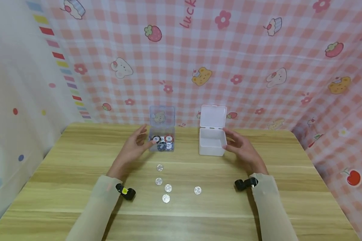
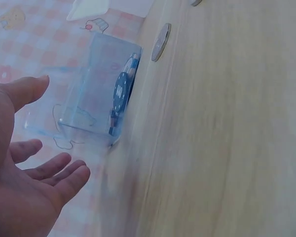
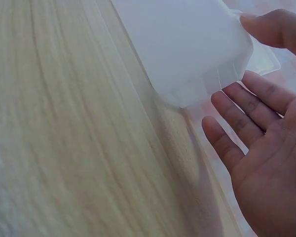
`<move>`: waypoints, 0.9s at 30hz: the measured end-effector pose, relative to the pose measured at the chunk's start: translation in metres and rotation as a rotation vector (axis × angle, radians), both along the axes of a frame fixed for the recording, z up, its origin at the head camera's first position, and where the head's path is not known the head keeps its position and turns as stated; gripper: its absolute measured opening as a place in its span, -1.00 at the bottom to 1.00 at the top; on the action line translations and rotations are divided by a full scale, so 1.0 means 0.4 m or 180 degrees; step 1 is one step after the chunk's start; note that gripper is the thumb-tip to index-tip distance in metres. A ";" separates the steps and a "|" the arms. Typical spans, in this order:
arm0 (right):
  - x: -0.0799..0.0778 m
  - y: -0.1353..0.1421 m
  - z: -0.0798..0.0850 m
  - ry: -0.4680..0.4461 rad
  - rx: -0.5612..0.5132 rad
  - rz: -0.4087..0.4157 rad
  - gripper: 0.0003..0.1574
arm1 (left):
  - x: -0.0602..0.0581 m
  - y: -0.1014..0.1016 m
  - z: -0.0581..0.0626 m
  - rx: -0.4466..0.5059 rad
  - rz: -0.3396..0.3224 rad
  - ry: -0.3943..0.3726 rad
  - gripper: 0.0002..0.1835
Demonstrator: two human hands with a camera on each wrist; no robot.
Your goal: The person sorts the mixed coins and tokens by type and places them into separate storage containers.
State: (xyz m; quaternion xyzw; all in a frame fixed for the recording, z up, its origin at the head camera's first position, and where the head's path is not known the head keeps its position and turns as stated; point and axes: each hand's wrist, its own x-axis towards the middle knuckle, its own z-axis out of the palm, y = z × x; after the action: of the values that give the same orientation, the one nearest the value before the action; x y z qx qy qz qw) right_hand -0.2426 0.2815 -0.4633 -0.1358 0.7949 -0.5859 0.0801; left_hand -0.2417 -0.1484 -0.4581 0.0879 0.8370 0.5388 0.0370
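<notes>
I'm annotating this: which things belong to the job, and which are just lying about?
Likely part of the job:
clear bluish plastic box holding round multicoloured chips, beside the left hand
white plastic box, beside the right hand
five round silvery discs, probably

Apparently incidental:
pink-and-white checked cloth
black wrist cameras

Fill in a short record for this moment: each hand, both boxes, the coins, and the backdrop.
Left hand: fingers apart, at the left side of the clear blue box
Right hand: fingers extended, at the right side of the white box; contact unclear
Clear blue box: standing open, poker chips inside
White box: standing open, right of the clear blue box
Coins: five, silver, on the wooden table; one lies apart to the right
Backdrop: pink-and-white checked cloth
</notes>
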 end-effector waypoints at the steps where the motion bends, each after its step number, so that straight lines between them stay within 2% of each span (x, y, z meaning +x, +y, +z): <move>1: 0.000 0.001 0.001 0.0017 0.0018 0.0011 -0.17 | 0.004 -0.001 0.002 -0.0045 0.0022 0.0046 -0.10; 11: -0.001 0.008 -0.001 0.0084 0.0067 0.0066 -0.18 | 0.047 -0.021 0.023 -0.0169 -0.0040 0.0644 -0.20; 17: 0.003 0.006 0.002 0.0120 0.0100 0.0087 -0.18 | 0.081 -0.019 0.030 -0.0298 -0.0031 0.0967 -0.35; 23: 0.003 0.004 0.007 0.0115 0.0105 0.0074 -0.18 | 0.116 -0.009 0.036 -0.0424 -0.0012 0.1148 -0.50; 27: 0.002 0.003 0.007 0.0156 0.0101 0.0108 -0.18 | 0.141 -0.004 0.032 -0.0494 -0.0153 0.1192 -0.53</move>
State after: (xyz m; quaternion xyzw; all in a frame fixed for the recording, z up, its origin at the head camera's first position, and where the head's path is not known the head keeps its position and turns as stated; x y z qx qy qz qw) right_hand -0.2417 0.2826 -0.4605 -0.1624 0.8034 -0.5683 0.0727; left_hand -0.1853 -0.1501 -0.4452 0.2033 0.8659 0.4460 -0.0998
